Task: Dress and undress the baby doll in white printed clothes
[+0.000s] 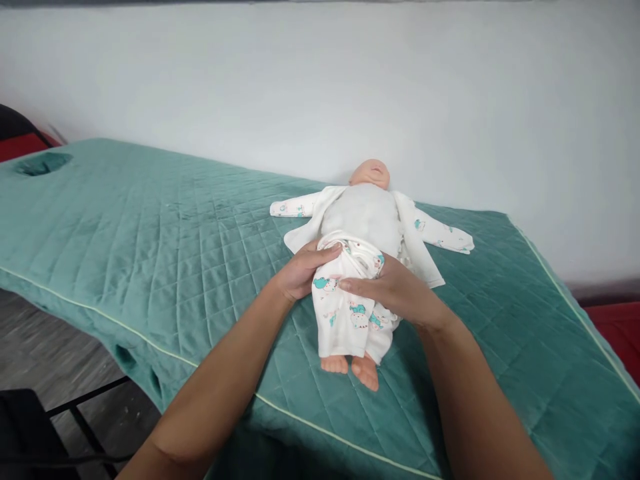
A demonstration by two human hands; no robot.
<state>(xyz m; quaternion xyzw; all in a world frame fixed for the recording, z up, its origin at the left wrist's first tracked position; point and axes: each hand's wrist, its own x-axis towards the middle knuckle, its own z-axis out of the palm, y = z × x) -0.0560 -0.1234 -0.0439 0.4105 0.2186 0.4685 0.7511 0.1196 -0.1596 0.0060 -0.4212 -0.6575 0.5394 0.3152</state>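
Note:
A baby doll (364,212) lies on its back on the green quilted bed cover, its head toward the wall and its bare feet toward me. It wears an open white jacket (425,257) with printed sleeves spread to both sides. White printed pants (345,327) cover its legs. My left hand (306,268) grips the pants' waistband at the doll's hip, thumb on top. On the other side, my right hand (395,290) holds the pants, its thumb across the front and its other fingers mostly hidden. The waistband is bunched between both hands.
The green quilted cover (150,233) drapes over a long bed against a white wall (320,87). A face hole (45,164) opens at its far left end. A black metal frame (83,417) stands at lower left, and something red (613,333) shows at the right edge.

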